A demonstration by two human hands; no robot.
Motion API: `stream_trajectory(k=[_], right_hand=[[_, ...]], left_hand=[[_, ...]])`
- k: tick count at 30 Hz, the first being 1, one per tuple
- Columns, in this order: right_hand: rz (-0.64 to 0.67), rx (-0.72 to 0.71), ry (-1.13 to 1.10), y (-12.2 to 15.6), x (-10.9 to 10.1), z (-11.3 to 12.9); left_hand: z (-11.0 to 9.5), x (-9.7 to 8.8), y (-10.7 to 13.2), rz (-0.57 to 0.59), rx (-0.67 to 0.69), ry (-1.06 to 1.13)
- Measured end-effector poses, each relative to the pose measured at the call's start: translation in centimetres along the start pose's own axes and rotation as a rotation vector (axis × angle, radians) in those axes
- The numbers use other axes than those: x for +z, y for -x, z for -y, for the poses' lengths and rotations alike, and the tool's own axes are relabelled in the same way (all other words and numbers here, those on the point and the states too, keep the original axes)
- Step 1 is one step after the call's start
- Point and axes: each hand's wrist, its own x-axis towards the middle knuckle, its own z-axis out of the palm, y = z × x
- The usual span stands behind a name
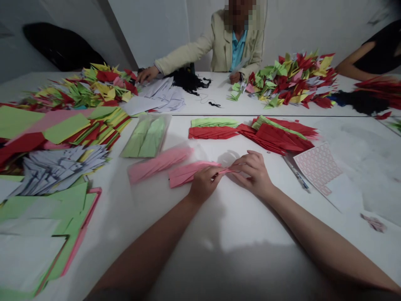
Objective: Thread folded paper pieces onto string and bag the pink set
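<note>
Between my two hands, over the white table, is a thin pink folded paper (226, 171). My left hand (205, 182) pinches its left end, fingers closed. At its right end the thumb and fingers of my right hand (255, 173) close on it, the other fingers raised. Just left of my left hand lies a row of pink folded papers (181, 174). Beyond that, more pink folded papers (159, 164) lie in a clear plastic sleeve. Green folded papers (147, 136) fill another clear sleeve farther back.
Red folded papers (278, 136) and a red-and-green row (213, 128) lie ahead. To the right are a pen (299, 177) and a label sheet (319, 165). Coloured paper stacks (46, 234) cover the left side. Across the table a person (200, 50) reaches toward white papers (159, 96).
</note>
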Motion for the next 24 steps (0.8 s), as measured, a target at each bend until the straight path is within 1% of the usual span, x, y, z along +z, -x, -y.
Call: stream_trajectory(k=[3, 5, 8, 10, 13, 18, 21, 24], right_hand=[[0.040, -0.016, -0.020, -0.1, 0.1, 0.5], [0.063, -0.010, -0.032, -0.2, 0.1, 0.7], [0.113, -0.011, -0.048, -0.2, 0.1, 0.5], [0.139, -0.024, -0.065, -0.1, 0.1, 0.1], [0.168, -0.033, -0.094, -0.1, -0.2, -0.7], [0.153, 0.043, -0.100, 0.0, -1.1, -2.1], [0.158, 0.049, -0.108, -0.1, -1.2, -1.9], [0.183, -0.013, -0.108, -0.3, -1.0, -1.3]], left_hand=[[0.0, 0.1, 0.0, 0.016, 0.062, -0.004], [0.0, 0.0, 0.0, 0.047, 0.090, -0.003], [-0.2, -0.1, 0.0, 0.108, 0.111, 0.013], [-0.3, -0.3, 0.0, 0.120, 0.127, 0.030], [-0.4, -0.6, 0.1, 0.095, 0.130, 0.043], [-0.1, -0.8, 0.0, 0.060, 0.020, 0.086], [0.0, -0.7, -0.1, 0.041, 0.027, 0.080], [0.0, -0.4, -0.2, 0.034, 0.065, 0.089]])
